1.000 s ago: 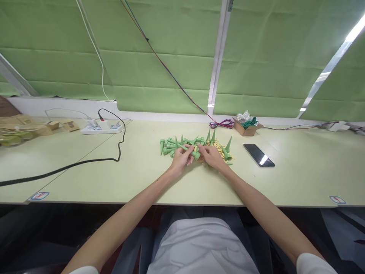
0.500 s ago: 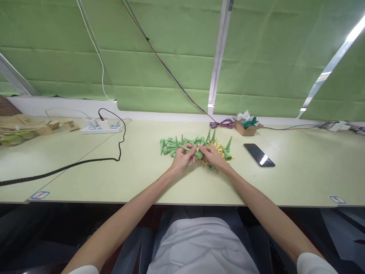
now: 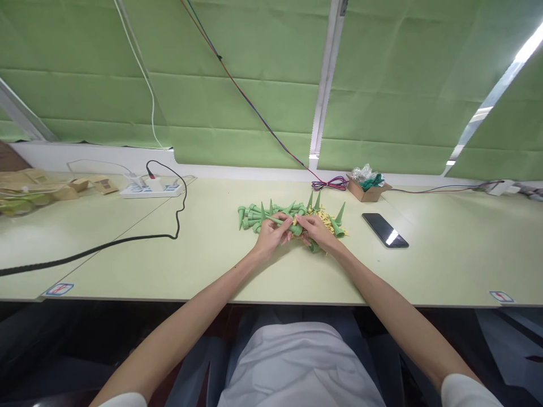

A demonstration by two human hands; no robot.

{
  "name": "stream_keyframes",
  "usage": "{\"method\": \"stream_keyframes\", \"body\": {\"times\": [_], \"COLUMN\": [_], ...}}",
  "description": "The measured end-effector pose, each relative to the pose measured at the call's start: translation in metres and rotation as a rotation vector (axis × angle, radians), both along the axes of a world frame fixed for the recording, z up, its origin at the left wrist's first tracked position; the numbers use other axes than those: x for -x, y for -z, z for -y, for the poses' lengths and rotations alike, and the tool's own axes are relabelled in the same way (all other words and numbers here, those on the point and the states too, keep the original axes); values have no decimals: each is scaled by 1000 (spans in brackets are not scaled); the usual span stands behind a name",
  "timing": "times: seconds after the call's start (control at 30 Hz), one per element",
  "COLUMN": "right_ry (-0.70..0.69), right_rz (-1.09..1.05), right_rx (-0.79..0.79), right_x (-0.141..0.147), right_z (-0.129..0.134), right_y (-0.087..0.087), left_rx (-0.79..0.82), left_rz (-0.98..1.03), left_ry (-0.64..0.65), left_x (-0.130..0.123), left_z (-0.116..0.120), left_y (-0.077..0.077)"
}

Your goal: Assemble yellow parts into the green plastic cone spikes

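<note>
My left hand (image 3: 268, 238) grips green spike (image 3: 296, 230), wide end inward, likely steadied for right hand (image 3: 316, 230), pinching yellow piece (image 3: 294, 222). Yellow pile (image 3: 325, 217) close, presumably for reach.

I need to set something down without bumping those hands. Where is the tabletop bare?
Bare tabletop: right of the phone, and between black cable and green spikes. Crowded: mid-table, around the left hand, right hand and yellow pieces; back left, around the power strip.

Black phone (image 3: 384, 228) (lying flat) near cardboard box (image 3: 369, 195); white power strip (image 3: 149, 194).
</note>
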State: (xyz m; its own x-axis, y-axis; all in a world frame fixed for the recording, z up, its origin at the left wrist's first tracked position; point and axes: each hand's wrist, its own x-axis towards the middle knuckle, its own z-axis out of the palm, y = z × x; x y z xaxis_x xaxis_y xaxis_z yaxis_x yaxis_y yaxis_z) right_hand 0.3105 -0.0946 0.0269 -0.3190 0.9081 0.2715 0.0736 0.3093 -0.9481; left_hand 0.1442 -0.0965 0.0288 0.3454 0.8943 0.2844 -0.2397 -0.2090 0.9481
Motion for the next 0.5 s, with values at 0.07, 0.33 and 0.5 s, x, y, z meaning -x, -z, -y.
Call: {"method": "stream_keyframes", "body": {"times": [0.07, 0.33, 0.5], "right_ry": [0, 8, -2], "right_rz": [-9, 17, 24], "right_rx": [3, 35, 33], "right_x": [0, -1, -3], "right_z": [-1, 1, 2], "right_y": [1, -3, -3], "left_rx": [-3, -7, 23], "left_rz": [4, 26, 45], "left_ry": [1, 6, 13], "left_x": [0, 0, 0], "left_z": [-1, -1, -2], "left_y": [1, 2, 3]}}
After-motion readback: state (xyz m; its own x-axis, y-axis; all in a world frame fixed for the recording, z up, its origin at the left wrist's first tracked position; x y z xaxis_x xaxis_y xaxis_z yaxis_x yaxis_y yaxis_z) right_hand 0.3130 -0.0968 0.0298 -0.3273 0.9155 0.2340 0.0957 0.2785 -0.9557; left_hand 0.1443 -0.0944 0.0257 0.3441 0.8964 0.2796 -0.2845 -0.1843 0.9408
